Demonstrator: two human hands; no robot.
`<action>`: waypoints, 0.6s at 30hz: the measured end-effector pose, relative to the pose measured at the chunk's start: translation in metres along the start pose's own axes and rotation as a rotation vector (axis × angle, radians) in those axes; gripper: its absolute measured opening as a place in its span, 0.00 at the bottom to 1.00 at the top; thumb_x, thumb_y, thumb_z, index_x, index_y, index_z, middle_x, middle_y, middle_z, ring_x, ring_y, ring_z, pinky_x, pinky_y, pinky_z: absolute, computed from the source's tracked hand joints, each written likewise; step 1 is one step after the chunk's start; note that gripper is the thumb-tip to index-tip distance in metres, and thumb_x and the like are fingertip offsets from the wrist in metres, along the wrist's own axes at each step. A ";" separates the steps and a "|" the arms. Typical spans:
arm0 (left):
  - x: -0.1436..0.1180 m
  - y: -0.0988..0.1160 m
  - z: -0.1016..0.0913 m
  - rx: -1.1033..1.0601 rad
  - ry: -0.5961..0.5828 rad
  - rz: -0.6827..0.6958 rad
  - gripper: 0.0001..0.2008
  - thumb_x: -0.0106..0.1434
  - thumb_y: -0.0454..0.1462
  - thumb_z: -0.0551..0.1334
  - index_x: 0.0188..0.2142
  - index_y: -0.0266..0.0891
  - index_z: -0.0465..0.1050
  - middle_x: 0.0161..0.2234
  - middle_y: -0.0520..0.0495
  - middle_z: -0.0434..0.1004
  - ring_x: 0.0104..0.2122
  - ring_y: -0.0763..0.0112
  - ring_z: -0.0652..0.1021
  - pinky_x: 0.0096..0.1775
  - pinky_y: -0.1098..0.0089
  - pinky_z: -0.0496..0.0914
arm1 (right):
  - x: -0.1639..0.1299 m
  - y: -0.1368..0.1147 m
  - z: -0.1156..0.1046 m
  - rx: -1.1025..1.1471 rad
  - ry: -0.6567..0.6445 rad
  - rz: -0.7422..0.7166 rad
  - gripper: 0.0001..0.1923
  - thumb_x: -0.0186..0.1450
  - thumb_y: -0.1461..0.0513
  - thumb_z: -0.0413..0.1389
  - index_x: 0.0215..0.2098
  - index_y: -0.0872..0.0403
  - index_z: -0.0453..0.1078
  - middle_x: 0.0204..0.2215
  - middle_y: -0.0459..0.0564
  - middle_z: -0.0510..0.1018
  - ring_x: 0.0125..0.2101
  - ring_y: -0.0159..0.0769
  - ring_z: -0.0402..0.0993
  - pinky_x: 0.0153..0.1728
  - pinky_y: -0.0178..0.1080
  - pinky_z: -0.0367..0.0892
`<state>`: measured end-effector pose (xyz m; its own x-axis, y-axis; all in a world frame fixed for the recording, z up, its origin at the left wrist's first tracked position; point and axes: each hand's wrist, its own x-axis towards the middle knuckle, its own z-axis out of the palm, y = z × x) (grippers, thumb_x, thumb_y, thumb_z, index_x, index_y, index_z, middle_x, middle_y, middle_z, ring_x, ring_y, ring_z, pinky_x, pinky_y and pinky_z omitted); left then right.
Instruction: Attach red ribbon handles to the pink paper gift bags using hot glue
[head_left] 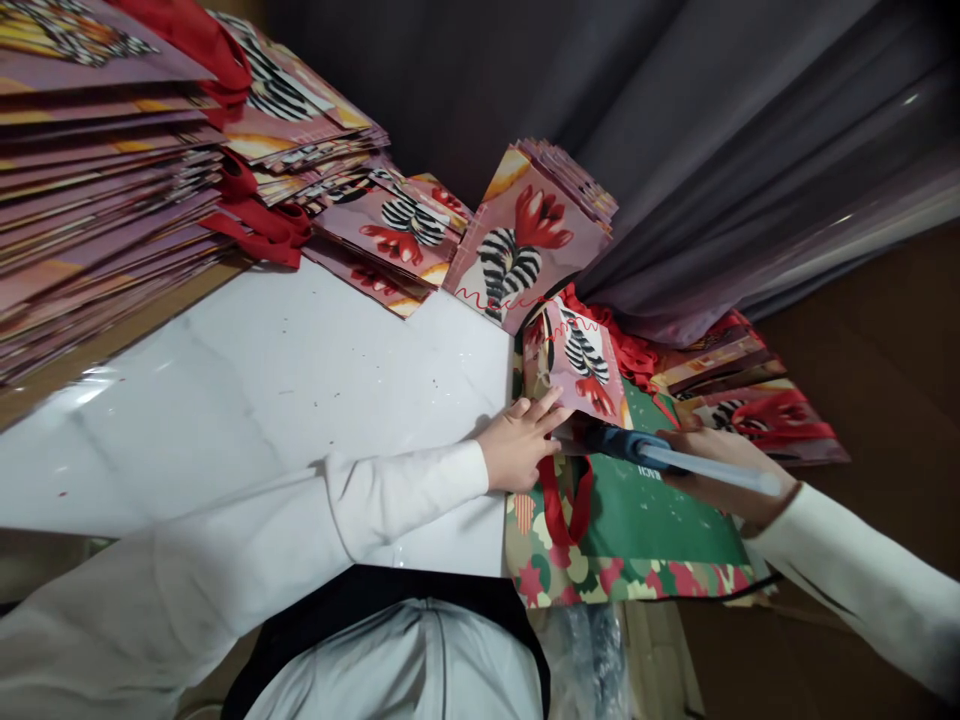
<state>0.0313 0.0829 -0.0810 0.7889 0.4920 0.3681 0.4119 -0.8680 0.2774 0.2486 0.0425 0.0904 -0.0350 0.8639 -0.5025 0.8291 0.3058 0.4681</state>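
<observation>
My left hand [519,440] rests at the right edge of the white table [247,400], its fingers pressing the lower edge of a small pink printed bag [577,365] with zebra-striped and red flower shapes. My right hand [720,470] grips a blue tool with a pale stick through it [652,452], likely a glue gun, its dark nozzle pointing left at the pink bag's bottom edge. Under both lies a green bag [645,520] with a camouflage-patterned border and red ribbon handles [562,510].
Tall stacks of flat pink bags [97,170] with red handles fill the table's far left. More lean at the back [525,230] and lie at the right [750,400]. A dark grey curtain [712,150] hangs behind. A brown floor lies to the right.
</observation>
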 end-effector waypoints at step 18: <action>-0.001 -0.001 -0.008 0.010 -0.038 -0.007 0.25 0.56 0.38 0.60 0.55 0.47 0.70 0.67 0.41 0.51 0.65 0.44 0.50 0.54 0.53 0.52 | -0.038 0.023 0.070 0.496 0.394 0.110 0.13 0.59 0.50 0.56 0.28 0.50 0.70 0.18 0.45 0.75 0.19 0.36 0.71 0.21 0.35 0.65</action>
<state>0.0265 0.0833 -0.0750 0.8025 0.4955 0.3324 0.4221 -0.8652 0.2706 0.3082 -0.0113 0.0694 -0.0595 0.9908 -0.1219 0.9958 0.0675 0.0625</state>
